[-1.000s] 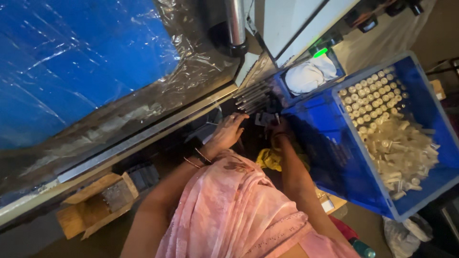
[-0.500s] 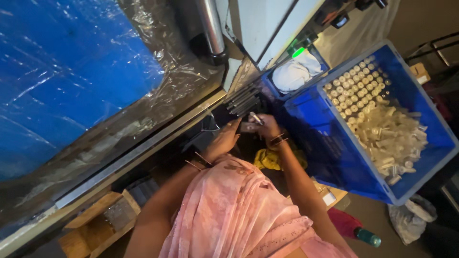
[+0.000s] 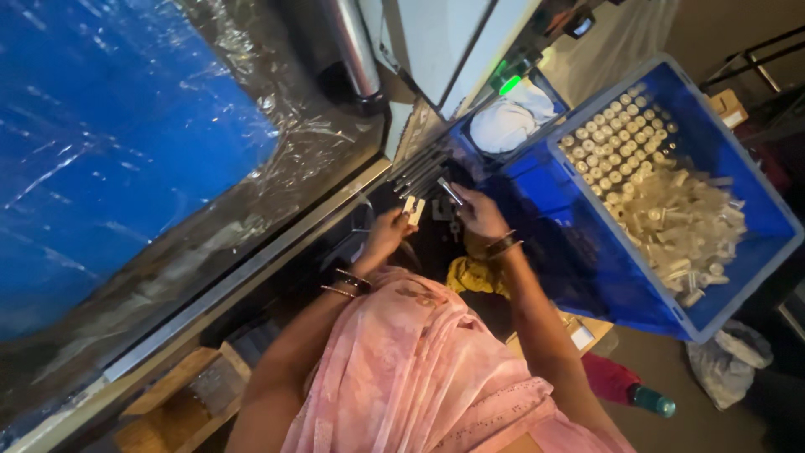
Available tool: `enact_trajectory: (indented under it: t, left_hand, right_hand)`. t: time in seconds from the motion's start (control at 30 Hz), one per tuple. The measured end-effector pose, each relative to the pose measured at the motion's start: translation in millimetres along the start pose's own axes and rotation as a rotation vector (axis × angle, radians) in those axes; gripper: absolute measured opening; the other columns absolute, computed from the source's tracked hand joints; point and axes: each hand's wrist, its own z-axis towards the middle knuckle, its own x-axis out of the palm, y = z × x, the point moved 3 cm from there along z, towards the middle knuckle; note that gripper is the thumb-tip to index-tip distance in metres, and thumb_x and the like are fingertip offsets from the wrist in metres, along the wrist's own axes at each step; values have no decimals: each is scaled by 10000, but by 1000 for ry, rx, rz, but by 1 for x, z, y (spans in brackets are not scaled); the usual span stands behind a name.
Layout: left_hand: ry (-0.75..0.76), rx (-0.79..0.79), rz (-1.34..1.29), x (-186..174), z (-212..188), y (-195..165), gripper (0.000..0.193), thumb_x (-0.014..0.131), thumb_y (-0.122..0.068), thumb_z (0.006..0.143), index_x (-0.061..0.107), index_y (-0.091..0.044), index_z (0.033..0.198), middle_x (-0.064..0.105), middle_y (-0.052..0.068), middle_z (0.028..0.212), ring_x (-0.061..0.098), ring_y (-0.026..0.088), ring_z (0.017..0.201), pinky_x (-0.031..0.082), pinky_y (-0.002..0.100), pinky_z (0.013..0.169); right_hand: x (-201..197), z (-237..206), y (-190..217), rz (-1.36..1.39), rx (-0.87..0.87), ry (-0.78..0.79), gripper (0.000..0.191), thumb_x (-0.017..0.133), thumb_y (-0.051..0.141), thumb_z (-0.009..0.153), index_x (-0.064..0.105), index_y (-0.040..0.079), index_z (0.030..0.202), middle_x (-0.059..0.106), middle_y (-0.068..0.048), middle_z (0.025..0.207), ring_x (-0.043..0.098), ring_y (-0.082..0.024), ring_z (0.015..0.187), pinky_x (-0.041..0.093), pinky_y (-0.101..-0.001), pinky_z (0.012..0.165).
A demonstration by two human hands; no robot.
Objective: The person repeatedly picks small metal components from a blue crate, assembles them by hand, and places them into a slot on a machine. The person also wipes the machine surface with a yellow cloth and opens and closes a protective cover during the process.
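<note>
Left hand [image 3: 387, 235] pinches a small pale rectangular plastic piece [image 3: 412, 208] at its fingertips. Right hand [image 3: 480, 214] is closed round a thin shiny metal rod [image 3: 449, 191] — both just beside the big blue plastic crate [image 3: 755, 252] of whitish moulded caps [image 3: 671, 218]. Smooth, small parts; a loose pinch could likely drop one into the dark gap below.

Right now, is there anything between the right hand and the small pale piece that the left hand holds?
Nothing visible does. The left hand holds the small pale piece, and the right hand, holding a thin metal tool, sits just beside it with an open gap.
</note>
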Motion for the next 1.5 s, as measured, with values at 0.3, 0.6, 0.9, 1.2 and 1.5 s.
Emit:
enact_trajectory:
  t: [0.3, 0.6, 0.9, 1.2, 1.5]
  left_hand:
    - [-52, 167, 38, 1, -1, -18, 229, 664, -205, 1013, 730, 5, 1079, 642, -5, 739, 528, 66, 642, 421, 255, 569]
    - [171, -98, -385, 17, -10, -9, 235, 675, -278, 984, 723, -81, 1103, 530, -80, 682, 449, 26, 573, 345, 192, 506]
    - [222, -149, -574, 25, -13, 7, 255, 687, -319, 985, 714, -90, 1094, 588, -86, 779, 488, 9, 634, 395, 172, 555]
    - [84, 539, -208, 31, -34, -50, 864, 881, -264, 789, 399, -95, 1486, 501, 7, 1399, 519, 137, 1254, 441, 320, 1055]
    - [9, 519, -125, 37, -42, -50, 780, 867, -86, 746, 488, -70, 1428, 592, 30, 1236, 565, 121, 1156, 471, 303, 1025]
  right_hand:
    - [-32, -12, -13, 585, 275, -249, 161, 766, -2, 949, 699, -11, 1095, 738, -90, 1006, 704, -159, 924, 579, -309, 856]
    - [46, -12, 17, 744, 116, -120, 495, 724, 291, 983, 526, 19, 1346, 643, -29, 1124, 613, -123, 1004, 513, -273, 898]
    - [47, -3, 43, 250, 92, -224, 496, 846, 361, 784, 611, -2, 1028, 627, -29, 831, 566, -119, 735, 492, -283, 695]
    - [51, 1, 49, 207, -3, -179, 451, 778, 423, 845, 651, 7, 966, 607, -74, 787, 553, -160, 698, 474, -325, 657]
    - [62, -5, 46, 243, 93, -200, 444, 790, 411, 823, 681, 6, 972, 682, -76, 810, 631, -138, 698, 514, -315, 653]
